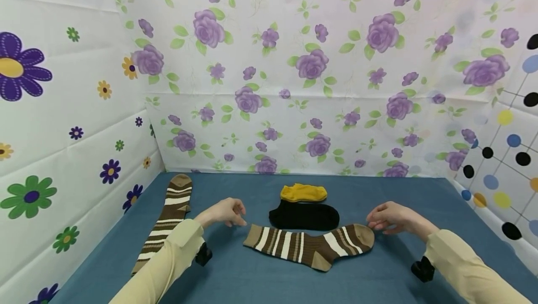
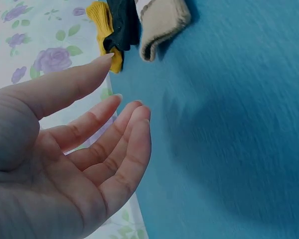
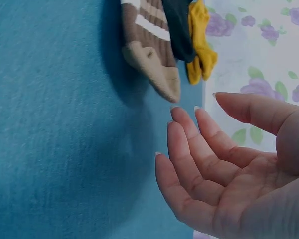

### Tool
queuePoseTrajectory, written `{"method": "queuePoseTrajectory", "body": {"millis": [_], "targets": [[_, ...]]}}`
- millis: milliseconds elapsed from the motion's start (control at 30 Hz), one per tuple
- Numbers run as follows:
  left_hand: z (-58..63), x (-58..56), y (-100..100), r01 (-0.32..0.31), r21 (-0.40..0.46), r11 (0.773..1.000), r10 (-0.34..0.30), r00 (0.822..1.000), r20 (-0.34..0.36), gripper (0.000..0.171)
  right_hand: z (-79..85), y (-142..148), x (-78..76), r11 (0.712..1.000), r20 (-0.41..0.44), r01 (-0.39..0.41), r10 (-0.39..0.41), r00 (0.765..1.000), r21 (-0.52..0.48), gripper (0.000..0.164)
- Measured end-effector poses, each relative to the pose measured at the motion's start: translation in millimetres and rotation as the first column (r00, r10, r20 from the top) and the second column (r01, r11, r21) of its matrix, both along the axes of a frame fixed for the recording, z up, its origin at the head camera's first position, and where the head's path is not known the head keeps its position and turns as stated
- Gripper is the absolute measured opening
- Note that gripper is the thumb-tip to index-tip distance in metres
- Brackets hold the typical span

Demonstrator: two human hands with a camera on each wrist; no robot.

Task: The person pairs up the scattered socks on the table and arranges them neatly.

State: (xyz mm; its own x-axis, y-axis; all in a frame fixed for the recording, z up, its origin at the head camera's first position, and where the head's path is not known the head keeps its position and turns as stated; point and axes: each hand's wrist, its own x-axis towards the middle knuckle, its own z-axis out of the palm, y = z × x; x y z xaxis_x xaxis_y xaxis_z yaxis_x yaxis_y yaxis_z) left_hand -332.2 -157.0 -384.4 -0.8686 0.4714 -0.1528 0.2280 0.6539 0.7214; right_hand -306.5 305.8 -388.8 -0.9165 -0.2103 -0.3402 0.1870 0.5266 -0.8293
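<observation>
A brown sock with white and tan stripes [image 1: 311, 246] lies crosswise on the blue cloth, its cuff to the left and its tan toe to the right. My left hand [image 1: 224, 212] hovers just left of that cuff [image 2: 162, 30], fingers loosely bent around nothing. At the other end my right hand [image 1: 397, 219] is beside the toe [image 3: 152, 69], its relaxed fingers holding nothing. Behind the striped sock lies a black ankle sock [image 1: 304, 216], and behind that a bunched yellow sock [image 1: 303, 193].
A second striped sock [image 1: 161, 229] stretches lengthwise along the left side, partly behind my left sleeve [image 1: 168, 257]. Blue cloth [image 1: 252, 285] covers the table. Flower-printed sheets [image 1: 286, 70] hang behind and at the left; a dotted sheet [image 1: 504, 154] hangs at the right.
</observation>
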Motion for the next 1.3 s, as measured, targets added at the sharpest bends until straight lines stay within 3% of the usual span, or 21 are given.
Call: {"method": "queuePoseTrajectory", "body": {"millis": [300,567,833,1300], "targets": [[6.8,2.6,-14.4,-0.055,0.016,0.998,0.055,0.998,-0.001,0.023,7.7,-4.3,-4.5,0.999,-0.009,-0.036,0.035,0.999,-0.039,0.034],[5.9,0.0,-37.5,0.002,0.057,0.998,-0.001,1.000,-0.021,0.023,7.2,-14.3,-11.7,0.986,-0.013,-0.128,0.127,0.992,-0.106,0.040],[10.9,1.7,-48.8,-0.103,0.043,0.994,0.105,0.994,-0.031,0.017,12.3,-37.3,-20.2,0.973,-0.041,-0.167,0.162,0.986,-0.160,0.036],[9.4,7.8,-77.1,-0.175,0.070,0.982,0.177,0.984,-0.026,0.015,12.9,-89.4,-29.9,0.962,-0.084,-0.193,0.179,0.980,-0.194,0.034]]}}
